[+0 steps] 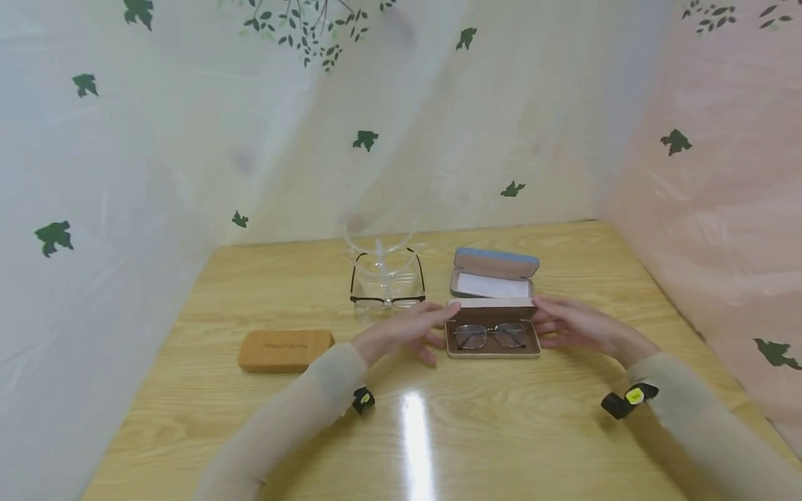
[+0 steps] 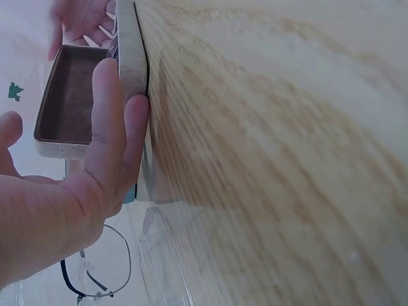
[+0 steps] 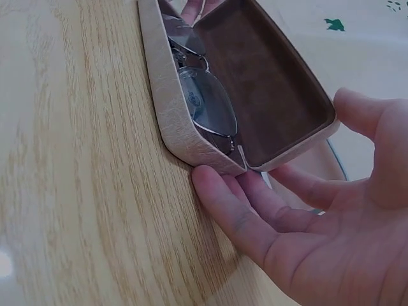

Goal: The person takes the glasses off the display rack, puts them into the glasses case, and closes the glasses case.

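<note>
A cream glasses case (image 1: 493, 353) with a brown lining stands with its lid raised on the table. Inside it lies a pair of thin-framed glasses (image 1: 491, 336), also seen in the right wrist view. From the left, my left hand (image 1: 401, 332) touches the side of the case with nearly straight fingers (image 2: 107, 121); its thumb stands apart from the lid in the left wrist view. At the other end, my right hand (image 1: 579, 325) has its thumb at the lid's edge and extended fingers (image 3: 236, 217) against the base's end.
Behind stands a blue glasses case (image 1: 496, 261), lid up, with a white cloth (image 1: 493, 285) inside. Dark-rimmed glasses (image 1: 388, 301) sit on a clear display stand (image 1: 383, 268). A tan case (image 1: 285, 350) lies at left. Patterned curtains (image 1: 401, 139) border the wooden table (image 1: 489, 431).
</note>
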`<state>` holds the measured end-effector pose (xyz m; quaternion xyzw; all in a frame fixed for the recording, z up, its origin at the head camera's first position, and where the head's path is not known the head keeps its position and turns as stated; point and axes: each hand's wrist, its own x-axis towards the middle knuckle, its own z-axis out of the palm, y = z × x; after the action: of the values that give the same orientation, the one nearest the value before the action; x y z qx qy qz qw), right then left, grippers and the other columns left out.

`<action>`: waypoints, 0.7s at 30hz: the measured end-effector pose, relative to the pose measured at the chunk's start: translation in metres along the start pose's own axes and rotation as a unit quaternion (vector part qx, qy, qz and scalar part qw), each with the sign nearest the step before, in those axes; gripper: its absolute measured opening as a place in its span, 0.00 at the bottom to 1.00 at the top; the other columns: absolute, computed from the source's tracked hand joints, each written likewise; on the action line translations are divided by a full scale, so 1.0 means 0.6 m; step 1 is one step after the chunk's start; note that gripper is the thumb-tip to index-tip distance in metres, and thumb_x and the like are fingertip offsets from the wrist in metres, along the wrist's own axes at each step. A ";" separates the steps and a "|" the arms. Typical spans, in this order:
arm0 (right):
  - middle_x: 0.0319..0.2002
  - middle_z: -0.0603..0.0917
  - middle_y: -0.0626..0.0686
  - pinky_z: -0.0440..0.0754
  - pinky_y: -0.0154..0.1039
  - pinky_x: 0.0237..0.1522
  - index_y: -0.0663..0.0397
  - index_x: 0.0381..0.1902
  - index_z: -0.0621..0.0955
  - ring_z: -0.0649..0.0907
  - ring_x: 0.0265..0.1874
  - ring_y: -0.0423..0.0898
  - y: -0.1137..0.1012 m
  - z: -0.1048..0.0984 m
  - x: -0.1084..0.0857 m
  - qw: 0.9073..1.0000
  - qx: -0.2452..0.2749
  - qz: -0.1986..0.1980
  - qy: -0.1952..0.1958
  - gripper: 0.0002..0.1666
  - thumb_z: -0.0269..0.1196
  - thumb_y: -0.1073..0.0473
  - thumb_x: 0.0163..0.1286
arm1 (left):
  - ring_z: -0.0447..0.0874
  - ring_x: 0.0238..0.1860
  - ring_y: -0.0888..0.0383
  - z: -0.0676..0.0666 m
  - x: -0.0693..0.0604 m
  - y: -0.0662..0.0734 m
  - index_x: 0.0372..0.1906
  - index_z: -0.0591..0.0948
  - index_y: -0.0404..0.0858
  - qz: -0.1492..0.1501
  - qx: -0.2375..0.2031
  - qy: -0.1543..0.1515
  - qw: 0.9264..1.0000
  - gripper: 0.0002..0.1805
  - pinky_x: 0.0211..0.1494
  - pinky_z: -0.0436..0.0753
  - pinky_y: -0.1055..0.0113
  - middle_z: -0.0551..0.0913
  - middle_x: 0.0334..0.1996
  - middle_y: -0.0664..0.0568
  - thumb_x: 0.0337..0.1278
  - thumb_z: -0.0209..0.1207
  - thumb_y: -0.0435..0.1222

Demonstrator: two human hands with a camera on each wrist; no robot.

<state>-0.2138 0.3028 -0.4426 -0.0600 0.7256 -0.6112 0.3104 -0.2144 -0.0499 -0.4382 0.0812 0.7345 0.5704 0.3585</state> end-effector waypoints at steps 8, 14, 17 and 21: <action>0.65 0.69 0.74 0.78 0.51 0.63 0.77 0.75 0.49 0.79 0.59 0.57 0.001 -0.007 0.008 1.000 0.012 -0.003 -0.014 0.43 0.47 0.46 0.84 | 0.85 0.44 0.45 0.007 0.012 0.003 0.77 0.64 0.42 -0.005 0.011 -0.002 1.000 0.52 0.41 0.89 0.51 0.66 0.70 0.36 0.59 0.51 0.73; 0.70 0.62 0.77 0.77 0.52 0.64 0.75 0.76 0.46 0.74 0.65 0.63 0.002 -0.008 0.015 0.999 0.026 0.013 -0.014 0.46 0.48 0.45 0.83 | 0.82 0.46 0.47 0.010 0.017 -0.004 0.76 0.64 0.36 -0.009 -0.017 0.006 1.000 0.52 0.40 0.89 0.52 0.67 0.67 0.36 0.60 0.54 0.71; 0.71 0.59 0.79 0.76 0.52 0.65 0.76 0.76 0.45 0.72 0.66 0.65 0.002 -0.008 0.017 0.999 0.028 0.016 -0.012 0.47 0.50 0.44 0.82 | 0.81 0.47 0.47 0.009 0.019 -0.005 0.74 0.66 0.35 -0.006 -0.030 0.003 1.000 0.51 0.41 0.89 0.51 0.68 0.64 0.37 0.61 0.56 0.69; 0.70 0.59 0.79 0.76 0.50 0.65 0.79 0.75 0.47 0.74 0.65 0.62 0.006 -0.010 0.015 0.999 0.026 0.017 -0.008 0.47 0.50 0.45 0.82 | 0.80 0.47 0.48 0.008 0.021 -0.003 0.71 0.71 0.36 0.001 -0.031 -0.008 1.000 0.47 0.41 0.89 0.52 0.70 0.61 0.41 0.61 0.57 0.68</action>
<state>-0.2232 0.3043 -0.4488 -0.0449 0.7079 -0.6241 0.3278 -0.2202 -0.0404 -0.4459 0.0758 0.7137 0.5924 0.3659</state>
